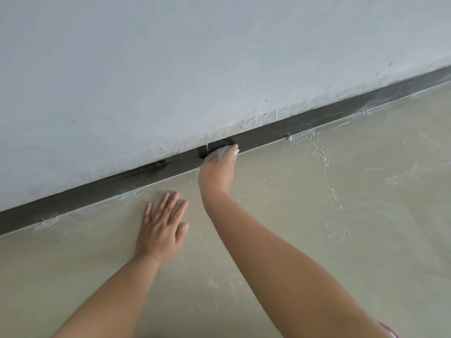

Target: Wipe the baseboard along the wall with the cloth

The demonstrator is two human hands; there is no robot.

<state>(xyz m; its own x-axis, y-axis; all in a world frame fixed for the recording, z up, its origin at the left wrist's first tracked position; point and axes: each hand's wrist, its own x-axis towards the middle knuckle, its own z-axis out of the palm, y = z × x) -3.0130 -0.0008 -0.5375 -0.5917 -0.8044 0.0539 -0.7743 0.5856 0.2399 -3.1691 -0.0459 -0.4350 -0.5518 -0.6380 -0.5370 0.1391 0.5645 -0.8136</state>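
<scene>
A dark grey baseboard (305, 125) runs slantwise from lower left to upper right where the pale wall (195, 69) meets the floor. My right hand (218, 170) grips a small whitish cloth (218, 154) and presses it against the baseboard near a vertical joint in the strip. Most of the cloth is hidden under the fingers. My left hand (162, 228) lies flat on the floor a little short of the baseboard, fingers spread and straight, holding nothing.
The beige floor (341, 215) carries white smears and dried streaks, thickest along the baseboard's foot. The wall's lower edge is rough and flaking just above the strip. A pink scrap (390, 329) shows at the bottom right corner.
</scene>
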